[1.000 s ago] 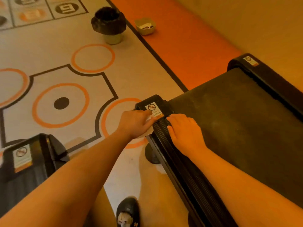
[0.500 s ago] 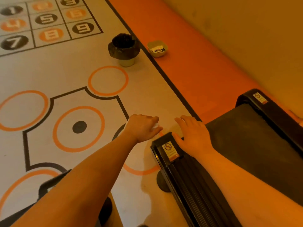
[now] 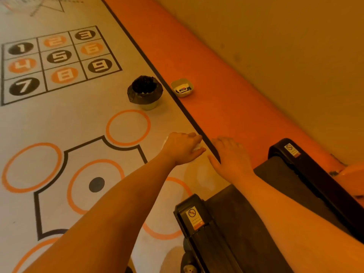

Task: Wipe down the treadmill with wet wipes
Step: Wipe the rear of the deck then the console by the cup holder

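Here we see both arms stretched forward, past the end of the treadmill (image 3: 275, 223), which lies at the lower right with its dark belt and two black side rails. Each rail end carries a small warning sticker (image 3: 194, 216). The left hand (image 3: 182, 147) is curled around a white wet wipe (image 3: 198, 147); only a small pale edge of it shows between the fingers, near the thumb. This hand is above the printed floor mat (image 3: 59, 119), not on the treadmill. The right hand (image 3: 229, 156) is flat and spread wide, palm down, holding nothing, and it is over the dark line where the mat meets the orange floor strip (image 3: 197, 62). We cannot tell if it touches the floor. The two hands are near each other but apart. Farther ahead a small bin (image 3: 145, 93) with a dark bag stands on the mat, and just beside it, on the orange strip, sits a small square dish (image 3: 182, 88). A grid of numbers (image 3: 57, 60) is printed at the upper left.
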Demonstrator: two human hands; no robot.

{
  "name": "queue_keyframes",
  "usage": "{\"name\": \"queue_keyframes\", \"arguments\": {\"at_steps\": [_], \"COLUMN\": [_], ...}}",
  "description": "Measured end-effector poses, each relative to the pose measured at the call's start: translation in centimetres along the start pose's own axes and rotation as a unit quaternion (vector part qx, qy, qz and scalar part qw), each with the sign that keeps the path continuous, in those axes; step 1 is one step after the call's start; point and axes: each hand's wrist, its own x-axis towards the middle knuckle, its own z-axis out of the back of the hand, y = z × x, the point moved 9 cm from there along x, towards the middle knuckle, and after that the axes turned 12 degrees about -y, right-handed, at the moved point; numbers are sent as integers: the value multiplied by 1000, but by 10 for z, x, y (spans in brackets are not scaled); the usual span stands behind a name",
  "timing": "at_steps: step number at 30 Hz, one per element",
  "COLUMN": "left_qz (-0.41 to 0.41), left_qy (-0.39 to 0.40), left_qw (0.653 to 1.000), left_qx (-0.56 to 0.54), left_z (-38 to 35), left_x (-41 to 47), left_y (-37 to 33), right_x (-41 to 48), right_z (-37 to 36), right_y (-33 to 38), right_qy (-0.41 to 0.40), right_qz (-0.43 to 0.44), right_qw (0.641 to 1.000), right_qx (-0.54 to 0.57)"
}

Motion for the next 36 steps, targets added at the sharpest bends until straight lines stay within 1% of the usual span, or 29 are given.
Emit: {"name": "queue_keyframes", "arguments": {"at_steps": [2, 6, 10, 12, 14, 17, 20, 22, 24, 26, 28, 29, 31, 32, 36], "left_qz": [-8, -17, -79, -109, -141, -174, -220, -253, -286, -331, -375, -395, -437, -457, -523], "left_qy": [-13, -6, -8, -17, -22, -21, -13, -14, -19, -26, -32, -35, -43, -46, -56], "left_qw": [1000, 1000, 997, 994, 989, 984, 974, 966, 957, 942, 926, 917, 898, 888, 850], "left_qx": [-3, -13, -12, 17, 42, 37, 44, 49, 46, 43, 34, 32, 22, 14, -31], "left_z": [20, 45, 69, 86, 102, 125, 135, 137, 138, 136, 132, 131, 130, 131, 137], "left_x": [23, 64, 108, 134, 159, 189, 212, 230, 253, 273, 290, 298, 311, 316, 335], "left_y": [0, 11, 27, 43, 61, 89, 106, 101, 82, 47, 2, -22, -74, -101, -198], "right_x": [13, 45, 84, 106, 130, 166, 195, 202, 196, 176, 148, 133, 101, 87, 61], "right_z": [20, 55, 83, 93, 101, 112, 118, 128, 142, 155, 168, 177, 189, 195, 229], "right_y": [-2, -5, -16, -22, -28, -27, -14, -18, -35, -64, -96, -112, -146, -163, -214], "right_qy": [-8, -14, -23, -29, -43, -71, -77, -95, -105, -106, -106, -123, -151, -151, -195], "right_qz": [-17, -53, -102, -131, -168, -234, -256, -263, -284, -318, -358, -375, -422, -445, -476], "right_qw": [1000, 999, 994, 991, 984, 969, 963, 959, 952, 940, 924, 914, 887, 874, 847], "right_qx": [3, 3, -16, -28, -34, -31, -33, -42, -49, -67, -85, -92, -112, -125, -135]}}
